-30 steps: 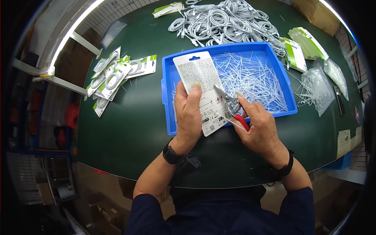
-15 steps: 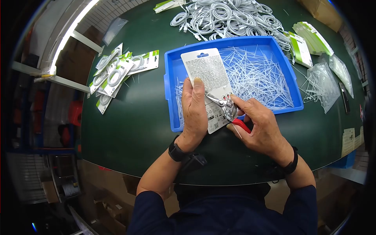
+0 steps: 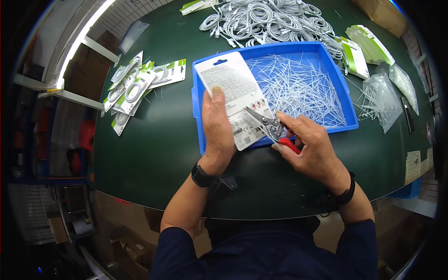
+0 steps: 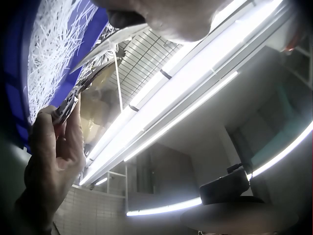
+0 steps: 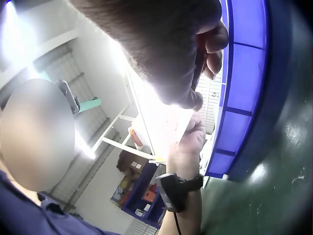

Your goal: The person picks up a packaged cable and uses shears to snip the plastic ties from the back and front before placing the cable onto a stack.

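In the head view my left hand [image 3: 218, 130] holds a printed packaging card [image 3: 235, 100] by its left side, thumb on the text face. My right hand [image 3: 310, 142] grips red-handled shears [image 3: 268, 123], their pointed blades lying over the lower part of the card. Seen from the left wrist, a thin white strip [image 4: 118, 81] stands out from the card beside the shears [image 4: 68, 105]. The card's far side is hidden. Below both hands sits a blue tray [image 3: 199, 126] holding many loose white cable ties [image 3: 303, 93].
Packed cards with coiled cables [image 3: 135, 91] lie at the left. A heap of grey cables [image 3: 270, 21] fills the back. On the right are green-and-white cards [image 3: 368, 44], a plastic bag of ties [image 3: 387, 102] and a dark slim tool [image 3: 407, 114].
The card has tilted to the left and moved slightly left with my left hand. The shears' blades have swung from by the left thumb to the card's lower middle.
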The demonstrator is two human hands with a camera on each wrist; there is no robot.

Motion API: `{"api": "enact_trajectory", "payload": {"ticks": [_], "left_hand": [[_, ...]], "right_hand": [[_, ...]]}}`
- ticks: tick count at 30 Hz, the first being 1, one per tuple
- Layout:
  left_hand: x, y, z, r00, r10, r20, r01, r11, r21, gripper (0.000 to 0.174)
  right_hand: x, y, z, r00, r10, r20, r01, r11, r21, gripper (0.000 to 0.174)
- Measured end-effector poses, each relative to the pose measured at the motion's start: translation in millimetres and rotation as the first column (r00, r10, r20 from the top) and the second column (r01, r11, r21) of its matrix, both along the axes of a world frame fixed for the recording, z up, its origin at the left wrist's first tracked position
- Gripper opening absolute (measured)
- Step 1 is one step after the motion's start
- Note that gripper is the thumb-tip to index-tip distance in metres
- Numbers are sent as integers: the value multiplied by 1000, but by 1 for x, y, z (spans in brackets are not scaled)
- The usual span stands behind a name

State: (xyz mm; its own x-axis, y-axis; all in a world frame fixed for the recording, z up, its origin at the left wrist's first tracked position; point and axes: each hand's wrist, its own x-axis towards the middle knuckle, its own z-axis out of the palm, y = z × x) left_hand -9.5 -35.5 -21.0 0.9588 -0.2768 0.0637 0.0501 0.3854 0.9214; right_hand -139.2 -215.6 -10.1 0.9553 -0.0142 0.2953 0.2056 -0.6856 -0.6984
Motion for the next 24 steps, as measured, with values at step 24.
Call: {"api": "enact_trajectory", "payload": {"ticks": [24], "left_hand": [[7, 12, 1, 994, 77, -72, -90, 978, -189, 50]], "right_hand": [[1, 7, -1, 999, 28, 35, -25, 996, -87, 69]]}}
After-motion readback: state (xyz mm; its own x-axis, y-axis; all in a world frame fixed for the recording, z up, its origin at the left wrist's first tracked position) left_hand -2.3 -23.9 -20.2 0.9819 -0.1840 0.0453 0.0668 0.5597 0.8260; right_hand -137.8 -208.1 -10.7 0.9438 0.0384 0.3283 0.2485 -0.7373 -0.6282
